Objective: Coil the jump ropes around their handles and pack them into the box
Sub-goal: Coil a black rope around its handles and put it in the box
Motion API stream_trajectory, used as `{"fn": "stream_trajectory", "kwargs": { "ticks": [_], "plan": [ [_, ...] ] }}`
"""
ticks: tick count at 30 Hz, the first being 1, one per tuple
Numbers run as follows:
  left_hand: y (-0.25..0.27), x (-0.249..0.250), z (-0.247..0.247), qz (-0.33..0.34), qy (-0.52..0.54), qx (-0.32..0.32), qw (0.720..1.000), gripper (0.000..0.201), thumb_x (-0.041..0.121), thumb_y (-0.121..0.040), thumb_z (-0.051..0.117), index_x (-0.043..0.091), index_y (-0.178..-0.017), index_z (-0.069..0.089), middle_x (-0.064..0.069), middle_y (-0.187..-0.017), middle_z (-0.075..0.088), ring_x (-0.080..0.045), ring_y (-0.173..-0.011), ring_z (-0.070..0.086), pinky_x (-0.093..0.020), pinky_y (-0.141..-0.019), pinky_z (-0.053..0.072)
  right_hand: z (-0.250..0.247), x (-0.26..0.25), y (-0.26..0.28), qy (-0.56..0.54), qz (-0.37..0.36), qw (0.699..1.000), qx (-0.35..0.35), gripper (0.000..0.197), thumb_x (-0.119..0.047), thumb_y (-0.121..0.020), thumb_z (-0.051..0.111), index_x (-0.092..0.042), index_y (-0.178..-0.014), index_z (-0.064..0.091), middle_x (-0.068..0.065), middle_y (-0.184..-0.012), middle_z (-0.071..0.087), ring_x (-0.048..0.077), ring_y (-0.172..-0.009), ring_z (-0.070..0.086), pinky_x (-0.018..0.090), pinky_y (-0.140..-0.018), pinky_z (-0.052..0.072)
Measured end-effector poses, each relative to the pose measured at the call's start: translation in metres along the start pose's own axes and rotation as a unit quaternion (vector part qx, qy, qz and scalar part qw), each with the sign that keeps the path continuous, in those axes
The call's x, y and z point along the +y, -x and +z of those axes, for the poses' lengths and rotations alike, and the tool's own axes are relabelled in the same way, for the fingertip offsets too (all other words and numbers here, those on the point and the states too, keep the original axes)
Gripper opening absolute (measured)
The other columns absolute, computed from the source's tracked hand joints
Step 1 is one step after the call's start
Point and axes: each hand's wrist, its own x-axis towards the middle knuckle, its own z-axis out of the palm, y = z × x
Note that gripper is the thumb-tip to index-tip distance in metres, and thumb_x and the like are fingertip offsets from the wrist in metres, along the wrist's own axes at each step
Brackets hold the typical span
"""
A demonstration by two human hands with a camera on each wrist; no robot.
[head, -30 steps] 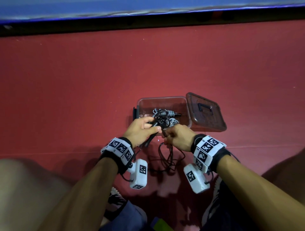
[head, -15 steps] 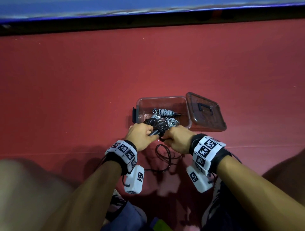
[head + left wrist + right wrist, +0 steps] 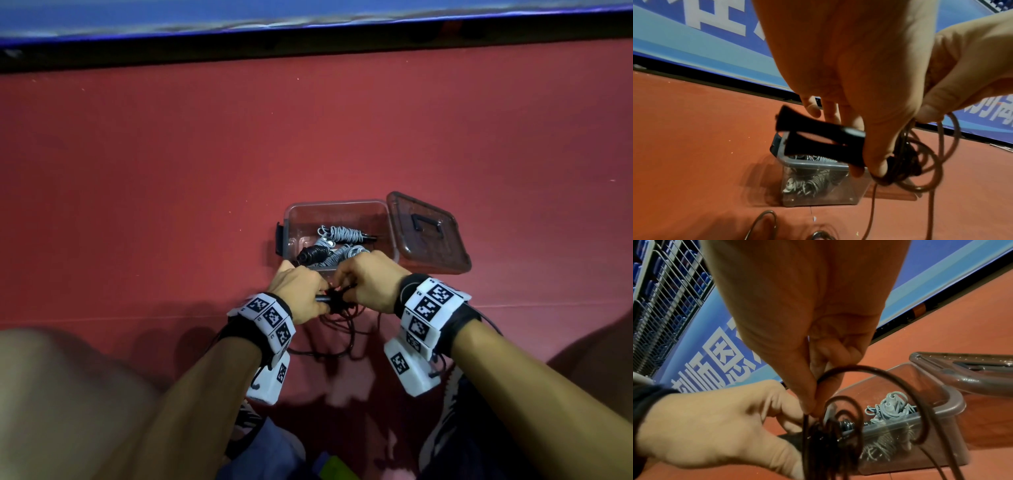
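Head view: looks steeply down from above at the red floor. Left-wrist and right-wrist views: close, low, along each palm toward the blue banner. All three share the clear box.

Box open-topped, far half free; coiled ropes fill near half; lid flanks right.

A red floor fills most of the scene. Along its far edge runs a dark strip below a blue banner with white lettering. At far left, behind a wire fence, stand rows of blue seats.
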Motion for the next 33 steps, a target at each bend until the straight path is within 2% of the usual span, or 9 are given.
{"fn": "stream_trajectory", "kwargs": {
  "ticks": [6, 12, 14, 16, 20, 22, 24, 29, 33],
  "plan": [
    [0.002, -0.002, 0.005, 0.058, 0.037, -0.041, 0.997, 0.015, 0.033, -0.089, 0.072, 0.026, -0.101, 0.076, 0.015, -0.075, 0.051, -0.014, -0.101, 0.05, -0.03, -0.097, 0.023, 0.0, 0.004, -0.005, -0.019, 0.0, 0.998, 0.057, 0.01, -0.031, -0.078, 0.082, -0.029, -0.081, 0.073, -0.013, -0.074, 0.065, 0.012, -0.08, 0.064, 0.034, -0.08, 0.055],
    [0.001, -0.01, 0.005, 0.047, 0.21, -0.017, 0.976, 0.022, 0.033, -0.079, 0.083, 0.037, -0.1, 0.079, 0.022, -0.065, 0.063, 0.005, -0.072, 0.053, -0.033, -0.099, 0.036, 0.0, 0.022, -0.006, -0.096, 0.05, 0.99, 0.093, 0.009, -0.033, -0.08, 0.082, -0.026, -0.077, 0.077, -0.011, -0.076, 0.071, 0.004, -0.076, 0.063, 0.013, -0.07, 0.045],
    [0.002, -0.013, 0.003, 0.045, 0.281, -0.017, 0.958, 0.024, 0.027, -0.077, 0.085, 0.037, -0.097, 0.079, 0.015, -0.074, 0.072, -0.003, -0.078, 0.063, -0.035, -0.095, 0.049, 0.001, 0.026, -0.006, -0.126, 0.058, 0.985, 0.1, 0.009, -0.034, -0.082, 0.081, -0.028, -0.076, 0.077, -0.012, -0.073, 0.069, -0.003, -0.07, 0.059, 0.004, -0.063, 0.037],
    [0.003, -0.013, 0.0, 0.043, 0.337, -0.022, 0.94, 0.027, 0.019, -0.078, 0.086, 0.034, -0.099, 0.08, 0.01, -0.086, 0.077, -0.013, -0.092, 0.071, -0.035, -0.095, 0.054, 0.005, 0.03, -0.008, -0.173, 0.067, 0.977, 0.102, 0.013, -0.033, -0.083, 0.08, -0.029, -0.072, 0.075, -0.01, -0.07, 0.07, -0.002, -0.065, 0.058, 0.01, -0.065, 0.041],
    [0.001, -0.011, -0.001, 0.034, 0.432, -0.01, 0.901, 0.033, 0.009, -0.08, 0.083, 0.027, -0.107, 0.079, 0.009, -0.103, 0.078, -0.01, -0.103, 0.071, -0.032, -0.102, 0.052, 0.011, 0.037, -0.012, -0.28, 0.083, 0.95, 0.111, 0.027, -0.005, -0.089, 0.07, -0.023, -0.069, 0.075, -0.007, -0.067, 0.071, 0.003, -0.06, 0.06, 0.02, -0.068, 0.049],
    [0.0, -0.011, -0.002, 0.024, 0.48, 0.006, 0.877, 0.029, 0.009, -0.082, 0.082, 0.025, -0.106, 0.078, 0.004, -0.105, 0.078, -0.011, -0.103, 0.072, -0.036, -0.103, 0.051, 0.011, 0.035, -0.009, -0.324, 0.081, 0.938, 0.098, 0.025, 0.009, -0.089, 0.062, -0.008, -0.075, 0.074, -0.003, -0.061, 0.067, 0.004, -0.05, 0.058, 0.015, -0.056, 0.046],
    [-0.001, -0.012, -0.004, 0.005, 0.507, 0.03, 0.861, 0.026, 0.013, -0.083, 0.082, 0.022, -0.107, 0.077, 0.003, -0.105, 0.078, -0.015, -0.105, 0.072, -0.038, -0.105, 0.05, 0.01, 0.032, -0.006, -0.346, 0.078, 0.931, 0.08, 0.022, 0.003, -0.092, 0.063, -0.004, -0.074, 0.072, 0.0, -0.064, 0.069, 0.009, -0.05, 0.059, 0.011, -0.05, 0.043],
    [-0.001, -0.01, -0.006, -0.025, 0.544, 0.039, 0.838, 0.033, 0.006, -0.087, 0.077, 0.02, -0.117, 0.07, 0.003, -0.105, 0.078, -0.009, -0.105, 0.072, -0.027, -0.099, 0.05, 0.017, 0.037, -0.011, -0.26, 0.101, 0.958, 0.06, 0.026, -0.018, -0.095, 0.066, -0.016, -0.069, 0.072, 0.006, -0.073, 0.075, 0.013, -0.057, 0.066, 0.025, -0.065, 0.052],
    [0.001, -0.013, -0.008, -0.041, 0.551, 0.027, 0.833, 0.054, 0.003, -0.087, 0.076, 0.015, -0.137, 0.057, 0.001, -0.107, 0.078, -0.012, -0.104, 0.072, -0.033, -0.1, 0.053, 0.02, 0.039, -0.009, -0.166, 0.156, 0.973, 0.037, 0.026, -0.002, -0.094, 0.049, -0.019, -0.08, 0.063, 0.004, -0.081, 0.075, 0.014, -0.059, 0.072, 0.017, -0.048, 0.046]
  ]
}}
